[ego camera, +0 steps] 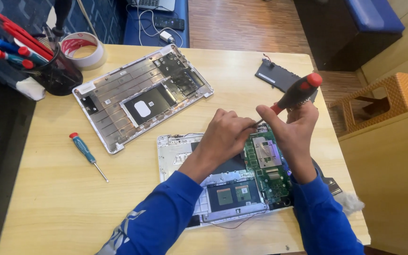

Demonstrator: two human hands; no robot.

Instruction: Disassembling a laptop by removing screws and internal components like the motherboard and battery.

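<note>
1. Nearest the camera, two blue sleeves (166, 212) reach in from the bottom edge over an opened laptop base (223, 184) that lies flat on the pale wooden table (48, 198), its inside facing up so the parts can be reached.
2. The green circuit board (267, 163) fills the right side of that base, with dark flat parts and a metal frame to its left.
3. The left hand (223, 137) rests on the base with fingers curled and pressed together around the thin shaft near the tip, apparently to steady it (what lies under the palm is hidden).
4. The right hand (291, 125) is wrapped tight around the black-and-red screwdriver (298, 89), handle tilted up and to the right, shaft slanting down toward the board's upper edge.
5. To the left, well apart from both hands, a small teal screwdriver (87, 153) lies loose on the table.
6. Farther back, the removed laptop cover (142, 97) lies inner side up, set aside at an angle.
7. A flat dark battery-like part (275, 75) sits near the table's far right edge.
8. At the far left corner stand a roll of tape (85, 49) and a dark cup of pens (55, 68).
</note>
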